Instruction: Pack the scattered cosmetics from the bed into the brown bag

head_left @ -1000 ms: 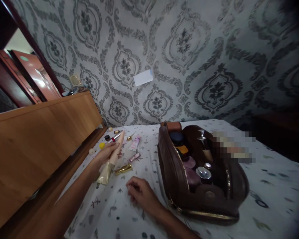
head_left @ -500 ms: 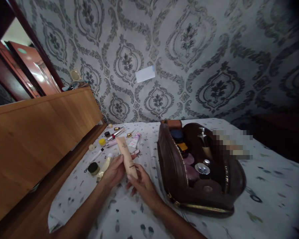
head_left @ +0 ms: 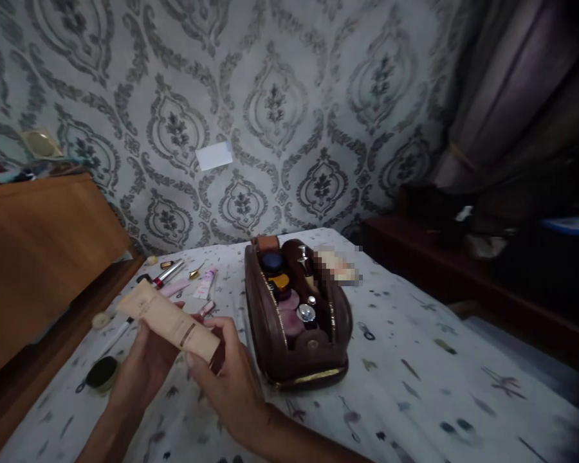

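Observation:
A peach-coloured cosmetic tube (head_left: pixel 166 318) lies tilted across both hands over the bed. My left hand (head_left: pixel 150 365) is closed around its middle from below and the left. At the lower right end, my right hand (head_left: pixel 234 386) grips it between thumb and fingers. To the right stands a dark brown makeup bag (head_left: pixel 265 357), unzipped. Inside it sit a dark blue round container (head_left: pixel 273 262), a yellow-orange item (head_left: pixel 282 281), pinkish pouches or cases (head_left: pixel 289 315), a silver-topped item (head_left: pixel 305 313) and a pump bottle (head_left: pixel 303 263).
Left of the bag, several cosmetics lie on the patterned sheet (head_left: pixel 357 411): a pink-white tube (head_left: pixel 206 283), a dark-lidded jar (head_left: pixel 102 373) and a white pen-like stick (head_left: pixel 116 337). A wooden board (head_left: pixel 53 238) borders the left side; a patterned wall (head_left: pixel 270 128) stands behind.
My view has turned right, so the bag appears further left. The tube has tipped from near upright to a slant, still in both hands, with my right hand now around its lower end.

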Available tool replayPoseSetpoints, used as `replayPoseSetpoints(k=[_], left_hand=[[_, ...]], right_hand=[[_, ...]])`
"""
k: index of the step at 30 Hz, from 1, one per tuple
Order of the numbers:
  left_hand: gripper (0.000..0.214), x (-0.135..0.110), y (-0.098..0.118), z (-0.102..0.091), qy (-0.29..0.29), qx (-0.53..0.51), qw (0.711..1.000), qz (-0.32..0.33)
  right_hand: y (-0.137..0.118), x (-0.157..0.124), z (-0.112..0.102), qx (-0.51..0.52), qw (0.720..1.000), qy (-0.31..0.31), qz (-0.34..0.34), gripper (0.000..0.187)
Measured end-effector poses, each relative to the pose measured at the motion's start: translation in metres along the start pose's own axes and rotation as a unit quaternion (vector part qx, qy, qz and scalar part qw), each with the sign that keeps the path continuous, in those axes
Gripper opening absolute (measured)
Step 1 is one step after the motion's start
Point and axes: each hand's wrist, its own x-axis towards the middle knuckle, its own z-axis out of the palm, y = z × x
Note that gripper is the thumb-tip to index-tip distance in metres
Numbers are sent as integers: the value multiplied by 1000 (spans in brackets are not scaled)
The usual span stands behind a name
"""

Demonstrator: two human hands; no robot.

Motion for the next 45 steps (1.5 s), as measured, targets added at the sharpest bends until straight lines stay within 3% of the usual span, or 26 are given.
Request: replayPoseSetpoints(k=[4,7,10,12,13,15,20,22,23,27,31,39,45], left_hand=[[56,-1,-4,31,-18,27,998,45],[59,1,-12,55,-80,91,989,85],[59,0,-16,70,-154,196,962,109],[50,-4,-16,78,-165,309,928,127],[43,-6,-16,82,-159,376,901,149],[34,-8,-16,90,-153,505,819,225],[37,-3,-27,111,-174,673,551,461],[38,0,-36,116,-171,699,491,492],[39,0,-40,118,-166,708,478,493],[38,0,-52,120,-137,723,464,492],[38,1,-53,120,-143,727,456,494],[36,1,-55,119,-146,725,461,490],[39,0,-56,114,-151,716,468,496]], right_hand=[[-32,-3,-28,-18,998,33,-59,27],[-54,-5,-56,-47,990,56,-119,30],[-78,-6,-88,-75,981,75,-162,26],[-93,-4,-110,-86,974,104,-185,24],[-100,-3,-122,-94,966,130,-201,23],[-113,1,-144,-117,952,170,-226,20],[-128,11,-187,-202,916,228,-260,17],[-128,15,-198,-230,909,220,-269,16],[-128,17,-202,-244,906,211,-274,15],[-127,31,-213,-315,895,149,-279,16],[-127,54,-213,-405,870,77,-272,21],[-132,90,-186,-529,814,-45,-236,22],[-135,107,-163,-580,791,-73,-184,20]])
